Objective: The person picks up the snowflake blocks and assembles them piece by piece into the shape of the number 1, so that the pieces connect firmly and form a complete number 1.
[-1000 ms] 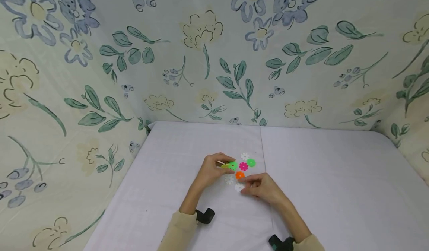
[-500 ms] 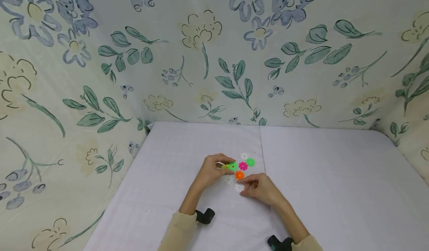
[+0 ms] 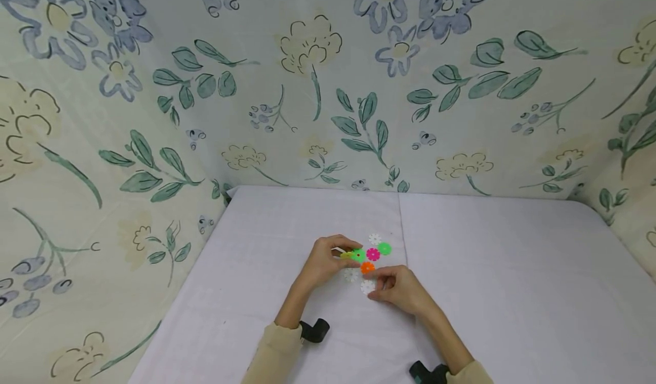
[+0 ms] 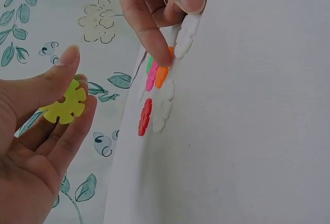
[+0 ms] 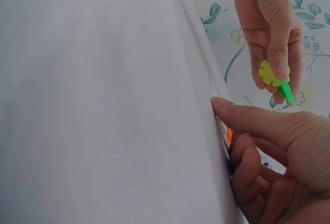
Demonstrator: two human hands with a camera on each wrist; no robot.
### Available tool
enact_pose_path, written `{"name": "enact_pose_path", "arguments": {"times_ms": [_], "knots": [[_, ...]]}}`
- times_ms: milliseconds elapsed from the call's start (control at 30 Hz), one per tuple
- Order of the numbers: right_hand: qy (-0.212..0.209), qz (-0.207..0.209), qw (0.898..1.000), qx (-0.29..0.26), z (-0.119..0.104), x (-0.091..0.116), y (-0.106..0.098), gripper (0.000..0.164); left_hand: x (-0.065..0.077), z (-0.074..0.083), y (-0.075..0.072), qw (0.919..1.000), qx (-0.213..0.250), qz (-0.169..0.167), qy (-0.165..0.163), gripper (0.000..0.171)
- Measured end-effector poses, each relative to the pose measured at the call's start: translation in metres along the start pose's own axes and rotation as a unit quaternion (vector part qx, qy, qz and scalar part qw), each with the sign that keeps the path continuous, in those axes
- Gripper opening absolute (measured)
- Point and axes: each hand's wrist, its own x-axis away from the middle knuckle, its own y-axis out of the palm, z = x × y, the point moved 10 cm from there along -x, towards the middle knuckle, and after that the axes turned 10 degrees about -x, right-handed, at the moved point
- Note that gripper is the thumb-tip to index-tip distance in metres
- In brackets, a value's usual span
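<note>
My left hand [image 3: 324,258] pinches two slotted flower discs above the table, a yellow one [image 4: 66,102] and a green one [image 5: 287,93], which look slotted together at an angle. My right hand [image 3: 402,287] is low at the tabletop, thumb and index finger at opposite sides of a white flower disc [image 4: 186,37]. Whether they grip it cannot be told. Its index fingertip overlaps an orange flower disc [image 3: 367,268] in the left wrist view. The other fingers are curled in. A red flower disc [image 4: 145,116] lies below the left hand's discs, hidden by them in the head view.
More flower discs lie close together on the white-covered table [image 3: 492,270]: pink [image 3: 373,254], green [image 3: 384,248], and white ones, one [image 3: 375,239] at the back and another [image 3: 351,275] near the left hand. A flowered cloth [image 3: 287,105] hangs behind the table.
Both hands stay nearly where they were. The left hand's joined discs shift very slightly to the right. The discs on the table show no clear movement.
</note>
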Motion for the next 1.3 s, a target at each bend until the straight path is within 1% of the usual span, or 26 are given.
{"name": "enact_pose_path", "arguments": {"times_ms": [200, 433, 667, 800, 833, 967, 1067, 1200, 1300], "knots": [[-0.004, 0.001, 1.0, 0.003, -0.0013, 0.0002, -0.0001, 0.028, 0.0, 0.0002, 0.0011, 1.0, 0.003, -0.003, 0.0, 0.032], [-0.019, 0.026, 0.999, 0.031, -0.0036, 0.0001, -0.003, 0.031, 0.0003, 0.0011, 0.0007, 1.0, 0.001, -0.003, 0.0, 0.033], [-0.021, 0.011, 0.999, 0.022, -0.0038, -0.0004, -0.0009, 0.029, 0.0001, 0.002, 0.0001, 1.0, 0.003, -0.004, 0.002, 0.033], [-0.016, 0.005, 1.0, 0.02, -0.0028, -0.001, -0.0014, 0.027, 0.0005, 0.003, -0.0011, 1.0, 0.0, -0.003, 0.001, 0.033], [-0.012, 0.005, 1.0, 0.017, -0.0025, -0.001, -0.0017, 0.027, 0.0005, 0.0033, -0.0015, 1.0, -0.001, -0.003, 0.001, 0.033], [0.011, 0.004, 1.0, -0.024, -0.0003, -0.0008, -0.0018, 0.032, 0.0004, 0.0041, -0.0031, 1.0, 0.0, -0.002, 0.005, 0.033], [0.016, 0.003, 0.998, -0.053, -0.0009, -0.0007, -0.0017, 0.036, 0.0002, 0.0048, -0.0045, 1.0, 0.004, -0.002, 0.008, 0.034], [0.002, 0.014, 0.998, -0.053, -0.0023, -0.0013, -0.0039, 0.037, 0.0003, 0.0053, -0.0054, 0.9999, 0.007, -0.002, 0.011, 0.033], [-0.005, 0.033, 0.998, -0.049, -0.0022, -0.0019, -0.0078, 0.035, 0.0004, 0.0053, -0.0055, 0.9999, 0.006, -0.001, 0.014, 0.032]]}}
